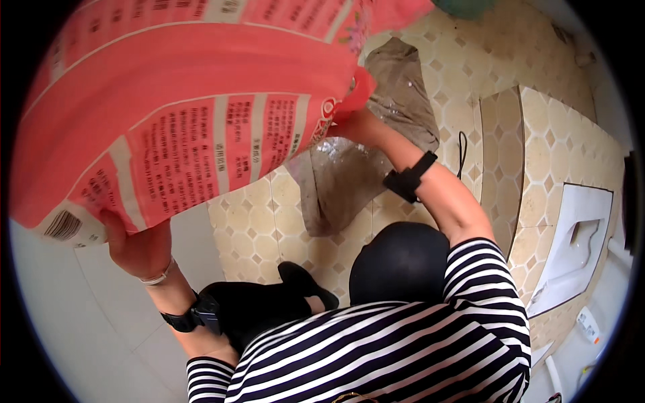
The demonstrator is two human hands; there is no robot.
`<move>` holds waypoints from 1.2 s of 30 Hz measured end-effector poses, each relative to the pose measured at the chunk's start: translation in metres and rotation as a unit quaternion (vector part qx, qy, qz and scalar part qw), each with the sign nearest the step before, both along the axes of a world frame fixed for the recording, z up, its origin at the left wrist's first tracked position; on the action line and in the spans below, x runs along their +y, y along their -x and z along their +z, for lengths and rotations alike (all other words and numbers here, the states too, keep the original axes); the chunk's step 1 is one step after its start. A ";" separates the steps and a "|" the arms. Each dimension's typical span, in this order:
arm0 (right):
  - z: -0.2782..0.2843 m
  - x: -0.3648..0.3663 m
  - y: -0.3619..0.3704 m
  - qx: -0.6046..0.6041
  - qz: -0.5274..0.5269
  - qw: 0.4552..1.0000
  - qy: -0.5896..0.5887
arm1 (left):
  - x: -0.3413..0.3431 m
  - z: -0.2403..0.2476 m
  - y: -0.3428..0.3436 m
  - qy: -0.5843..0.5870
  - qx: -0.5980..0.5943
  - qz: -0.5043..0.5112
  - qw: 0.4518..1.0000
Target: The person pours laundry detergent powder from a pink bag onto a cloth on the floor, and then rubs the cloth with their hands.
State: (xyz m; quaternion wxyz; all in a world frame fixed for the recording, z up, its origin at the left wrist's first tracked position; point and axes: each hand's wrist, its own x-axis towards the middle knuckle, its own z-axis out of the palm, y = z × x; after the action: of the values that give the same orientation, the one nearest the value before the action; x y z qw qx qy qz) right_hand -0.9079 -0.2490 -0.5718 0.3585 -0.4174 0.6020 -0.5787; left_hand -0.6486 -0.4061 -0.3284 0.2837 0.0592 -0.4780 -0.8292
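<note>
A large pinkish-red printed plastic bag (228, 67) fills the upper left, tilted, with its narrower end toward the right. My left hand (140, 247) grips its lower left corner, thumb on the printed side. My right hand (355, 127) is closed at the bag's right end; its fingertips are partly hidden by the plastic. Under and behind that end, a brownish-grey cloth (403, 87) lies spread on the tiled floor. White grains or flecks are scattered over the cloth. What the bag holds is not visible.
To the right, a tiled step (500, 154) rises to a white squat toilet (551, 275). A black cord loop (462, 151) lies near the step. A white bottle (588, 325) stands at the lower right. Part of a green object (463, 7) shows at the top edge.
</note>
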 end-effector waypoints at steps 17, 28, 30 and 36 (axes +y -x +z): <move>0.019 0.024 0.011 0.147 -0.049 0.986 0.059 | 0.012 -0.011 0.009 0.004 0.005 -0.032 0.999; 0.003 0.039 0.024 0.114 -0.005 0.993 0.024 | 0.022 -0.014 0.017 -0.019 0.007 0.062 0.998; 0.015 0.046 0.017 0.134 -0.034 0.990 0.026 | 0.013 -0.005 0.010 -0.005 0.018 0.001 1.000; -0.002 0.056 0.023 0.289 -0.040 0.953 0.080 | 0.018 -0.004 0.023 0.073 0.074 -0.093 0.990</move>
State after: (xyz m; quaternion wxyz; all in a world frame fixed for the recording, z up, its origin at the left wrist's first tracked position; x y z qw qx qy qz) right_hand -0.9306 -0.1931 -0.5738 0.1115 -0.5695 0.6478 -0.4935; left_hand -0.6718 -0.3880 -0.3323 0.2432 -0.0679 -0.5181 -0.8172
